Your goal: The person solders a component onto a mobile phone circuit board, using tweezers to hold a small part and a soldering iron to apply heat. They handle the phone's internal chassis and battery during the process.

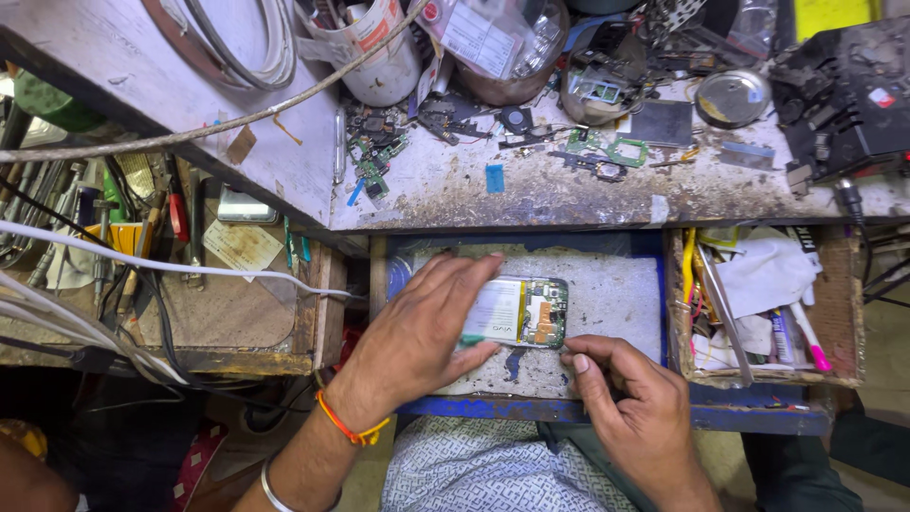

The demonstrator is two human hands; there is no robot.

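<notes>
An opened mobile phone (526, 311) with its back off lies on a worn grey board (616, 294) in front of me, showing a white battery and a green circuit board. My left hand (422, 327) lies flat over the phone's left half and holds it down. My right hand (630, 393) sits just below and right of the phone with thumb and forefinger pinched together; whether something small is in the pinch is too fine to see.
A drawer (839, 303) at the right holds papers, pens and tweezers. The bench top (531, 185) behind carries circuit board scraps, a metal tin lid (732, 97), a white cup and a black device (844, 95). Screwdrivers and white cables (142, 265) fill the left shelf.
</notes>
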